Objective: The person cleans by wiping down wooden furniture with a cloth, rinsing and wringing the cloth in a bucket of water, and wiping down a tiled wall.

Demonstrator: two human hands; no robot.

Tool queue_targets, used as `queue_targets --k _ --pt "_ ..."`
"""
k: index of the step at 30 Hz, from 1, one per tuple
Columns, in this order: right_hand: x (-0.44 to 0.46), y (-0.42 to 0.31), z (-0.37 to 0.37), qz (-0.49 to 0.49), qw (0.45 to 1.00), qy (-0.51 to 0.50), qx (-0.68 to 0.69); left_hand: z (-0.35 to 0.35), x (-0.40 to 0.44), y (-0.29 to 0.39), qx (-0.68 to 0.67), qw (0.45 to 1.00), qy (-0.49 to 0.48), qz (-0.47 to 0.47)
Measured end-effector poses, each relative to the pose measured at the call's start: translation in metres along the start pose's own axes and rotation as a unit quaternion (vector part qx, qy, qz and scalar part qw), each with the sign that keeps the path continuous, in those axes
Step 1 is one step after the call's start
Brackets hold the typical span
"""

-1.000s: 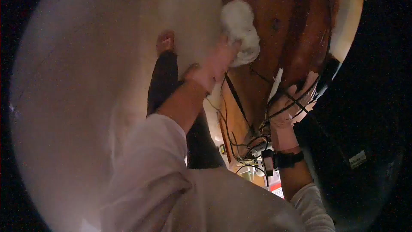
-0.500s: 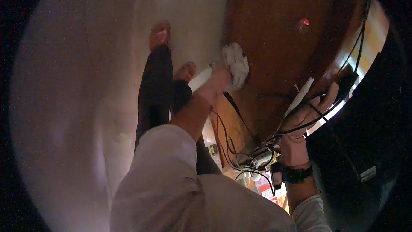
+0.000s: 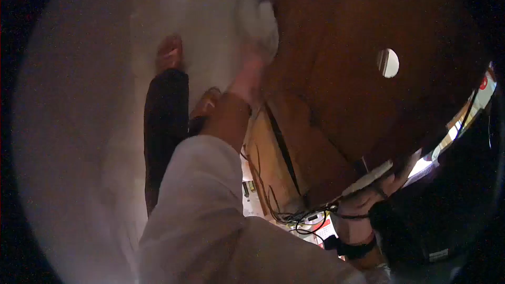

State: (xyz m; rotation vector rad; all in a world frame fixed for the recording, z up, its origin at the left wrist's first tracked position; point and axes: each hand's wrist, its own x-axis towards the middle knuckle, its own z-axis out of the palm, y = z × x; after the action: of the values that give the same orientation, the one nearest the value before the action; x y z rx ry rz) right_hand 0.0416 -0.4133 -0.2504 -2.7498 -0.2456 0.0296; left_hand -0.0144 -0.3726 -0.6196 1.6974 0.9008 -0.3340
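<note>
My left hand [image 3: 251, 66], blurred, reaches up the frame from a white sleeve, closed around what looks like a crumpled white cloth [image 3: 258, 23]. The cloth is beside the edge of a large brown wooden panel [image 3: 336, 58]; whether it touches the panel I cannot tell. My right hand [image 3: 368, 197], with a dark band on the wrist, lies at the panel's lower right edge. Its fingers are stretched out, partly in shadow. Dark cables [image 3: 294, 215] run beside and across this hand, and a narrow pale strip [image 3: 371, 179] lies along it.
A round hole [image 3: 389, 63] shows light in the panel. Below it is a lighter wooden side [image 3: 268, 152]. Dark-trousered legs [image 3: 165, 126] and brown shoes [image 3: 169, 52] stand on the pale floor [image 3: 100, 100]. A black surface [image 3: 431, 210] fills the lower right, and a printed calendar-like sheet [image 3: 324, 230] shows beneath the cables.
My left hand and the white cloth have moved up and left, off the panel's face toward its edge. The view has shifted, and my right hand now appears lower.
</note>
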Motion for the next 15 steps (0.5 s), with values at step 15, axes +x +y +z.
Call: queue_targets --k 15 --pt "0.004 -0.005 0.006 -0.016 0.999 -0.016 -0.023 0.041 -0.150 -0.080 -0.003 0.992 -0.128 0.002"
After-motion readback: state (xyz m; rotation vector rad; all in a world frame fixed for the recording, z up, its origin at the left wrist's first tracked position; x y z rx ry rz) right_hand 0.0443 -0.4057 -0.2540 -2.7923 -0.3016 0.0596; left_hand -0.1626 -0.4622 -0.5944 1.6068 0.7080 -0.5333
